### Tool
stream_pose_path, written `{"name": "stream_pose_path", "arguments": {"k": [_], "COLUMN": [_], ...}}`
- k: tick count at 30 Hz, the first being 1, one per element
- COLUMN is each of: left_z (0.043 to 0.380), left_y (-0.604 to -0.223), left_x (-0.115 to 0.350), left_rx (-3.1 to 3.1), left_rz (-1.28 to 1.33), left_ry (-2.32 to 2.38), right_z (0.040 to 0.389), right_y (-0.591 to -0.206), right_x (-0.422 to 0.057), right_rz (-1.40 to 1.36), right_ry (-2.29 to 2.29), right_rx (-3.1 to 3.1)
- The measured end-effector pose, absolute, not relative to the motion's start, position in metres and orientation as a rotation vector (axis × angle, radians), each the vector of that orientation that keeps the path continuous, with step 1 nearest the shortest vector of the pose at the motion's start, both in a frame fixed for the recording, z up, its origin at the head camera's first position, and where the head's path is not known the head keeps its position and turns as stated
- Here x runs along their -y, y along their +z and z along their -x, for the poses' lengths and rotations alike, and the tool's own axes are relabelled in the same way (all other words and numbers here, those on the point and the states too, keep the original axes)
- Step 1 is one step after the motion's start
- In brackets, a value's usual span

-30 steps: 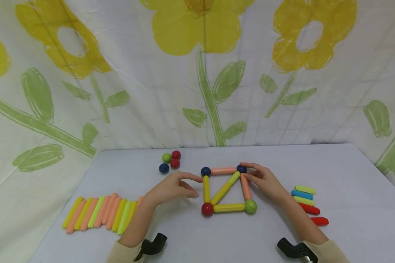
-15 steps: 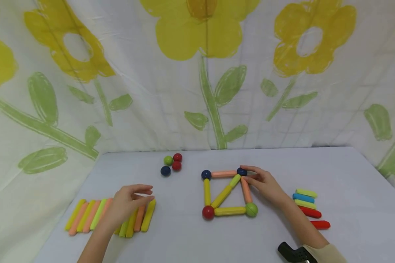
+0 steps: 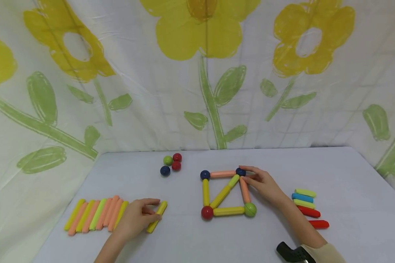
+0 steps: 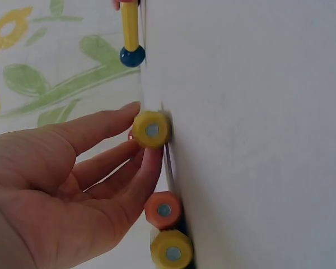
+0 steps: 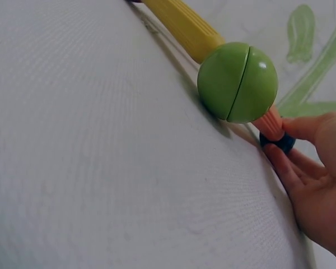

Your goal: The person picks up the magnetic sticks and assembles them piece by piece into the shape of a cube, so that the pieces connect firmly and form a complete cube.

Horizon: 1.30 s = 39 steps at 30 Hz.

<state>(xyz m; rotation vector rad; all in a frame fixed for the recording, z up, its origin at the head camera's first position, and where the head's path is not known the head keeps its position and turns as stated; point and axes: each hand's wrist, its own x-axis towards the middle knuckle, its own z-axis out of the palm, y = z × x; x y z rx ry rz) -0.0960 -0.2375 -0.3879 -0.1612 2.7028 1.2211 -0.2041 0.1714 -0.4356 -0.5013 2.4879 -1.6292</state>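
Observation:
My left hand (image 3: 135,218) pinches a yellow magnetic stick (image 3: 163,208) between thumb and fingers, right of the stick row. The stick's round metal end (image 4: 152,130) faces the left wrist camera. With thumb and fingers, my right hand (image 3: 262,185) holds a dark blue ball (image 3: 240,171) at the upper right corner of a four-sided stick frame. Its other corners are a second blue ball (image 3: 205,175), a red ball (image 3: 207,212) and a green ball (image 3: 250,209). Orange and yellow sticks form the sides. A yellow and lime diagonal (image 3: 221,197) crosses it.
On the left lies a row of yellow, orange and lime sticks (image 3: 98,215), partly behind my left hand. Loose balls (image 3: 176,166) in red, green and blue sit at the back. Short lime, blue and red sticks (image 3: 303,197) lie right, beside my right forearm.
My left hand has gone from beside the frame to the stick row, taken the yellow stick at its right end and drawn it rightward. My right hand stays at the blue ball.

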Motion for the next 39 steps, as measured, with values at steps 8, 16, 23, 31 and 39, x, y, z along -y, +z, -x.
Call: {"name": "stream_pose_path", "arguments": {"k": [8, 16, 23, 31, 39], "left_z": [0.097, 0.105, 0.116, 0.123, 0.127], "left_y": [-0.392, -0.393, -0.394, -0.407, -0.423], "left_x": [0.236, 0.227, 0.207, 0.202, 0.206], "left_rx": [-2.608, -2.408, -2.191, -1.872, -1.632], "left_rz": [-0.090, 0.087, 0.079, 0.166, 0.268], "left_ry": [1.233, 1.548, 1.860, 2.129, 2.394], "right_z": [0.203, 0.204, 0.211, 0.230, 0.247], "right_y": [-0.436, -0.436, -0.422, -0.392, -0.378], "right_x": [-0.172, -0.174, -0.174, -0.145, -0.070], "right_rz": [0.488, 0.490, 0.471, 0.561, 0.707], "right_ry": [-1.628, -1.626, -1.599, -1.531, -1.526], "right_rx": [-2.500, -2.475, -2.483, -2.705, -2.628]}}
